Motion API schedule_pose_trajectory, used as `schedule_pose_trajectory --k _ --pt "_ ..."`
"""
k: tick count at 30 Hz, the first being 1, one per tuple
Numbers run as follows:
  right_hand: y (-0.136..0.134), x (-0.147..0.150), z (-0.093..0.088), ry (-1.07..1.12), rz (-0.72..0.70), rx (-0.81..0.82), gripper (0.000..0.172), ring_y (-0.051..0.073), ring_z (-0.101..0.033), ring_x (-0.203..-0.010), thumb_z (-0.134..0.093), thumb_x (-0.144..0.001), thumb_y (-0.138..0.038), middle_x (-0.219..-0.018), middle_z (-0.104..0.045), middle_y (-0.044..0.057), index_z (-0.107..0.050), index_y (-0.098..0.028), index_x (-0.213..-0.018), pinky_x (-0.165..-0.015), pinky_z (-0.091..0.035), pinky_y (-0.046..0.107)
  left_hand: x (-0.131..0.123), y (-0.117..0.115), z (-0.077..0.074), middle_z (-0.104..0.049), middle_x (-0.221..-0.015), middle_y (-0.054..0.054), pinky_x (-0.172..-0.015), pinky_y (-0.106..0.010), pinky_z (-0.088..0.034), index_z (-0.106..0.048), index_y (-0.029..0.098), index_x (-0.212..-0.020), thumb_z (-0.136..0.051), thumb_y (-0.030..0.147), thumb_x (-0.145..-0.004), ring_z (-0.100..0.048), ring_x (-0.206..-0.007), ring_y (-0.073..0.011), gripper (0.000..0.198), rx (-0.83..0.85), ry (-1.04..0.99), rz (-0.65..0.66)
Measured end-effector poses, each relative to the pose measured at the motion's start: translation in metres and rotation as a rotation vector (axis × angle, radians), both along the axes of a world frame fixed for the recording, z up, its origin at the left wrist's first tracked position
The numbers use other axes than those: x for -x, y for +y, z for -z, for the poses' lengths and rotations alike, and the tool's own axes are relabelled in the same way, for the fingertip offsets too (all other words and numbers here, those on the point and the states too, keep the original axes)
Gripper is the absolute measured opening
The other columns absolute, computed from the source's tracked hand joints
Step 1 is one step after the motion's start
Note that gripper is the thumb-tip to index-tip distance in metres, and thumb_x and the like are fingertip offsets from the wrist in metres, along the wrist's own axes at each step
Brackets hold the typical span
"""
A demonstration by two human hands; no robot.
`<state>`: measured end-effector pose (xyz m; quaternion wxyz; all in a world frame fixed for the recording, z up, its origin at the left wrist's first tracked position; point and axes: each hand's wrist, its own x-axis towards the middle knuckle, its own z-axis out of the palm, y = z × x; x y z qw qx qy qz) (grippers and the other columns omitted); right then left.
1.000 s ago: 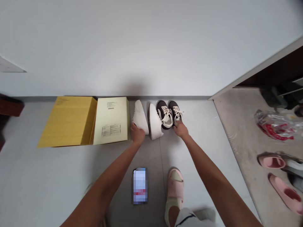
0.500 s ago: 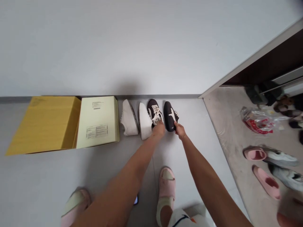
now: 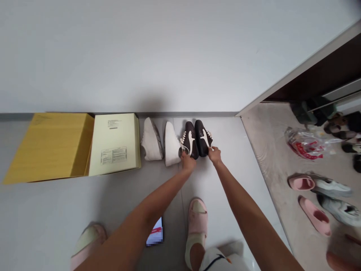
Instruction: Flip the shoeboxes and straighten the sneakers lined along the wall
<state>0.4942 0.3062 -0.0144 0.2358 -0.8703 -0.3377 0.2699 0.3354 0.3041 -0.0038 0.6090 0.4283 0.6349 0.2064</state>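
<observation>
A pair of dark sneakers with white stripes and pale laces rests on the floor, toes toward the wall. My left hand (image 3: 188,161) is closed on the heel of the left dark sneaker (image 3: 190,137). At the heel of the right dark sneaker (image 3: 201,136), my right hand (image 3: 214,154) is closed on its edge. Both dark sneakers lean over with their sides up, soles nearly touching. Just left of them lie two white shoes, one (image 3: 171,145) close to my left hand and the other (image 3: 152,141) farther left.
A pale yellow box (image 3: 115,145) and a darker yellow box (image 3: 50,146) stand along the wall (image 3: 158,56). A phone (image 3: 155,233) lies between my slippered feet. To the right are pink slippers (image 3: 314,214), grey-white sneakers (image 3: 338,209) and a plastic bag (image 3: 306,143).
The left dark sneaker has turned onto its side and moved right, close against the right one. My left hand has shifted to its heel. More of the phone shows.
</observation>
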Motion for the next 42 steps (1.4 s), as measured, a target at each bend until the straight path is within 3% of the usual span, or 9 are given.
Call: schedule_pose_trajectory --k 4,9,11,14,18,24,29,34,42 --pt "-0.010 0.005 -0.012 -0.078 0.100 -0.171 0.049 0.034 -0.060 -0.124 -0.053 -0.091 -0.039 -0.137 -0.054 0.027 -0.061 -0.009 -0.129 -0.112 -0.048 0.050 0.022 -0.040 -0.042 -0.018 -0.173 -0.029 -0.128 -0.044 -0.030 -0.020 0.004 -0.166 -0.058 0.014 -0.085 -0.023 -0.162 -0.0326 0.090 -0.137 0.068 0.294" --pt "-0.012 0.041 -0.044 -0.085 -0.104 -0.419 0.037 0.027 -0.063 -0.102 -0.050 -0.092 -0.036 -0.133 -0.054 0.021 -0.063 -0.015 -0.120 -0.097 -0.057 0.049 0.148 -0.077 -0.104 -0.075 -0.128 -0.013 -0.102 -0.045 -0.055 -0.068 0.026 -0.135 -0.060 0.023 -0.083 -0.072 -0.118 -0.0321 0.053 -0.316 -0.015 1.312" --pt "-0.015 0.073 -0.057 -0.038 -0.286 -0.468 0.030 0.024 -0.063 -0.093 -0.052 -0.093 -0.037 -0.127 -0.057 0.018 -0.065 -0.018 -0.112 -0.088 -0.059 0.046 0.218 -0.085 -0.117 -0.079 -0.107 -0.014 -0.092 -0.046 -0.058 -0.078 0.025 -0.111 -0.061 0.019 -0.081 -0.077 -0.101 -0.0331 0.035 -0.343 0.196 1.455" --pt "-0.028 0.138 -0.069 0.081 -0.621 -0.460 0.021 0.022 -0.064 -0.088 -0.055 -0.094 -0.033 -0.121 -0.061 0.014 -0.067 -0.022 -0.107 -0.078 -0.060 0.040 0.318 -0.095 -0.119 -0.079 -0.110 -0.017 -0.091 -0.048 -0.058 -0.077 0.022 -0.112 -0.054 0.018 -0.086 -0.077 -0.098 -0.0331 0.036 -0.328 0.478 1.223" --pt "-0.056 0.235 -0.072 0.202 -1.022 -0.393 0.025 0.025 -0.064 -0.110 -0.056 -0.090 -0.016 -0.122 -0.062 0.013 -0.066 -0.023 -0.112 -0.098 -0.057 0.046 0.415 -0.104 -0.100 -0.077 -0.122 -0.013 -0.093 -0.041 -0.058 -0.072 0.024 -0.123 -0.044 0.036 -0.095 -0.075 -0.107 -0.0281 0.042 -0.236 0.420 0.536" --pt "-0.067 0.369 -0.072 0.381 -1.106 -0.286 0.033 0.026 -0.060 -0.124 -0.061 -0.086 -0.011 -0.125 -0.062 0.013 -0.064 -0.023 -0.116 -0.112 -0.049 0.050 0.489 -0.088 -0.066 -0.077 -0.114 -0.012 -0.095 -0.045 -0.058 -0.068 0.021 -0.114 -0.058 0.057 -0.083 -0.076 -0.100 -0.0281 0.049 -0.206 0.302 -0.349" --pt "-0.048 0.457 -0.067 0.562 -0.823 -0.166 0.042 0.027 -0.064 -0.118 -0.065 -0.086 -0.020 -0.131 -0.063 0.013 -0.062 -0.024 -0.128 -0.109 -0.052 0.050 0.526 -0.058 -0.061 -0.075 -0.117 -0.011 -0.104 -0.046 -0.054 -0.067 0.023 -0.112 -0.063 0.052 -0.086 -0.071 -0.113 -0.0285 0.039 -0.324 0.236 -0.559" --pt "-0.019 0.513 -0.059 0.806 -0.449 0.023 0.062 0.031 -0.053 -0.143 -0.075 -0.086 -0.038 -0.152 -0.057 0.012 -0.055 -0.025 -0.143 -0.119 -0.044 0.049 0.565 -0.028 -0.044 -0.068 -0.133 -0.012 -0.110 -0.043 -0.049 -0.065 0.022 -0.118 -0.058 0.042 -0.092 -0.063 -0.125 -0.0274 0.034 -0.424 0.361 -0.664" --pt "0.034 0.551 -0.060 0.899 -0.261 0.071 0.031 0.029 -0.068 -0.123 -0.068 -0.093 -0.035 -0.126 -0.073 0.014 -0.064 -0.017 -0.118 -0.113 -0.051 0.047 0.619 0.022 -0.006 -0.064 -0.137 -0.015 -0.115 -0.042 -0.043 -0.063 0.019 -0.124 -0.064 0.045 -0.089 -0.060 -0.129 -0.0280 0.044 -0.266 0.433 -0.676"
